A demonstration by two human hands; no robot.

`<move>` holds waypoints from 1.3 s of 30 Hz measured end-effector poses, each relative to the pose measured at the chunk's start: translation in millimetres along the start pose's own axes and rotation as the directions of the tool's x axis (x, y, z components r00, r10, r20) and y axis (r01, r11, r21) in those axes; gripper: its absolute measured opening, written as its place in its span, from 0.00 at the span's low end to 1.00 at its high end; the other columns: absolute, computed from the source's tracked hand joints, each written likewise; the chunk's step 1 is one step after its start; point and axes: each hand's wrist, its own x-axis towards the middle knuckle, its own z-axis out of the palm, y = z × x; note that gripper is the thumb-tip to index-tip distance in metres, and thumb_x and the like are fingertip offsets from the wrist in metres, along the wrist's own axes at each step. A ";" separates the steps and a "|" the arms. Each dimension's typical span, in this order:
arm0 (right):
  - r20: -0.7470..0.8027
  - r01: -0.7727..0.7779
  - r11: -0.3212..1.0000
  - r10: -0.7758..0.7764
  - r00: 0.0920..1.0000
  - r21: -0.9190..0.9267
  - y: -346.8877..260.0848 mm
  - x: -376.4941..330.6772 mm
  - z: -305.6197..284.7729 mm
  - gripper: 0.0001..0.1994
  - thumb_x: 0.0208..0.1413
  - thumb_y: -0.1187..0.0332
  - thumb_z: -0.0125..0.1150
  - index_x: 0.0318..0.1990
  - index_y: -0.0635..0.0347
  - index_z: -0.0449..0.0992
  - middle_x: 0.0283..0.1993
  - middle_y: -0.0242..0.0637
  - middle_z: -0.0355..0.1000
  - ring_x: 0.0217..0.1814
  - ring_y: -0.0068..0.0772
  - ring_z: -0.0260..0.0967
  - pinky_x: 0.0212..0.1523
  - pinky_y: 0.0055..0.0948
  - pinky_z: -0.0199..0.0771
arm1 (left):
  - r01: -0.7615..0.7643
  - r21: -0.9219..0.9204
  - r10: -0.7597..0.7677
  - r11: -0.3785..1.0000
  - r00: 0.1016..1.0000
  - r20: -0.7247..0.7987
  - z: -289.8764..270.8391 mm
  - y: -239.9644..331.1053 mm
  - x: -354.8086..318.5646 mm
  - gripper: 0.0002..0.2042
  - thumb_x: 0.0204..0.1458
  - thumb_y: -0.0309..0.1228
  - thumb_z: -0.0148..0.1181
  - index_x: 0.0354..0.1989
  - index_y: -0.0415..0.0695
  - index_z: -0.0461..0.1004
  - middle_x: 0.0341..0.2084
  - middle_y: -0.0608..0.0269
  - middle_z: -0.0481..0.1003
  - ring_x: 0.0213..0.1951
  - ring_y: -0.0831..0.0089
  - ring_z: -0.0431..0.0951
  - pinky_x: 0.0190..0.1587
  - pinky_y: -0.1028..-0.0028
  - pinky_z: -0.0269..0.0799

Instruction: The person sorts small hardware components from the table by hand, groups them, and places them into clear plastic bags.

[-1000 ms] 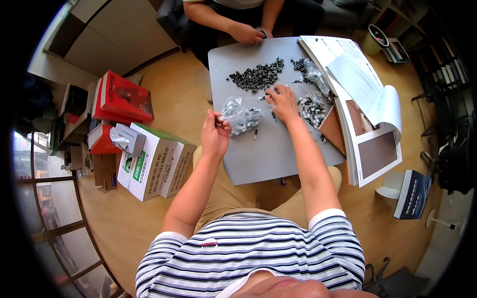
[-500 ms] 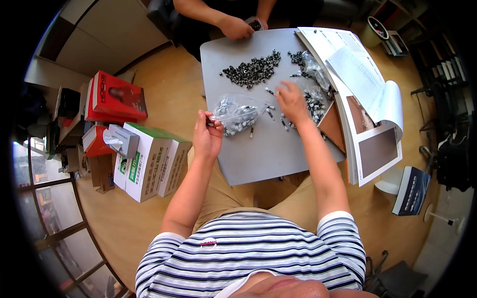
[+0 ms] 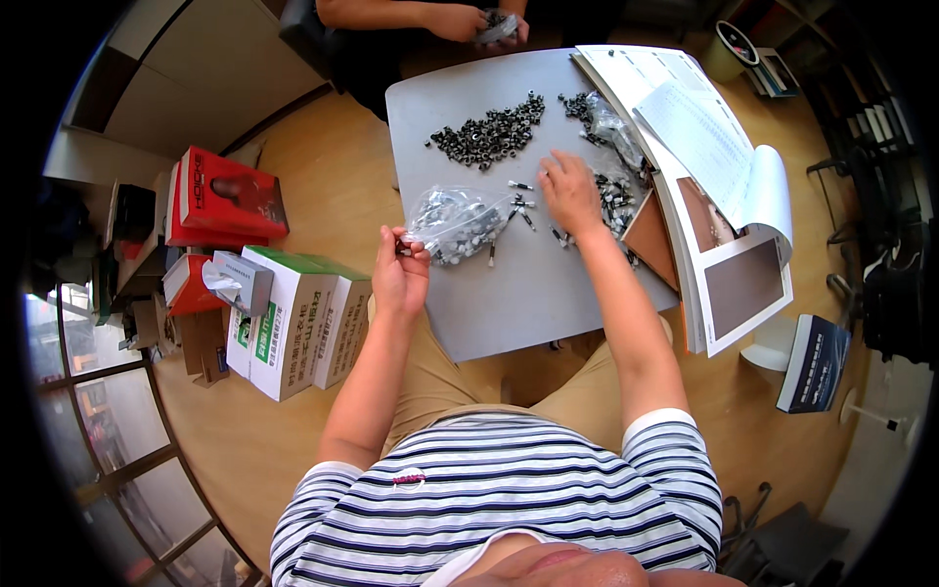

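Observation:
My left hand (image 3: 402,277) is closed at the near left corner of a clear plastic bag (image 3: 455,217), pinching its edge. Something small and dark shows between those fingertips. Inside the bag are many small black-and-white cylindrical parts. Palm down over the table, my right hand (image 3: 571,196) has its fingers apart, close to the tabletop; its fingertips are partly hidden. Several loose black-and-white parts (image 3: 521,201) lie between the bag and this hand. More of them form a pile (image 3: 614,196) just right of it, partly in clear plastic.
A heap of small black rings (image 3: 484,135) covers the grey table's (image 3: 479,323) far middle. Large sample boards and papers (image 3: 699,147) overhang its right side. Across the table a person's hands (image 3: 458,22) hold a clear pack of dark parts. White cartons (image 3: 284,328) stand at left.
My right hand has moved slightly left and its fingers have lowered toward the table. The loose parts by the bag lie in a different arrangement. The other person's hands have shifted around their pack.

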 end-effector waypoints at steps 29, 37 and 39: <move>0.071 0.103 0.954 -0.128 0.989 0.283 -17.7 -8.4 13.8 0.11 0.44 0.80 0.63 0.37 0.60 0.77 0.42 0.41 0.72 0.50 0.47 0.70 0.51 0.39 0.71 | 0.038 0.008 -0.038 0.999 0.999 0.000 10.8 -6.2 -1.0 0.14 0.66 0.42 0.49 0.36 0.44 0.70 0.25 0.66 0.69 0.30 0.74 0.72 0.32 0.76 0.70; 0.068 0.074 0.910 -0.111 0.991 0.407 -7.7 -5.9 9.8 0.08 0.45 0.81 0.62 0.35 0.63 0.77 0.42 0.42 0.72 0.48 0.49 0.69 0.50 0.41 0.71 | 0.047 0.020 -0.046 0.999 0.998 -0.040 9.7 -9.5 -2.3 0.14 0.66 0.42 0.49 0.35 0.45 0.70 0.24 0.67 0.69 0.29 0.74 0.71 0.32 0.76 0.70; 0.179 0.007 0.926 -0.081 0.980 0.377 -6.0 -2.9 10.1 0.06 0.46 0.79 0.62 0.34 0.61 0.77 0.41 0.42 0.72 0.48 0.49 0.70 0.50 0.41 0.72 | 0.057 0.016 -0.056 0.998 0.997 -0.051 8.0 -10.2 -1.8 0.14 0.66 0.42 0.49 0.35 0.46 0.71 0.24 0.67 0.68 0.29 0.75 0.71 0.32 0.76 0.71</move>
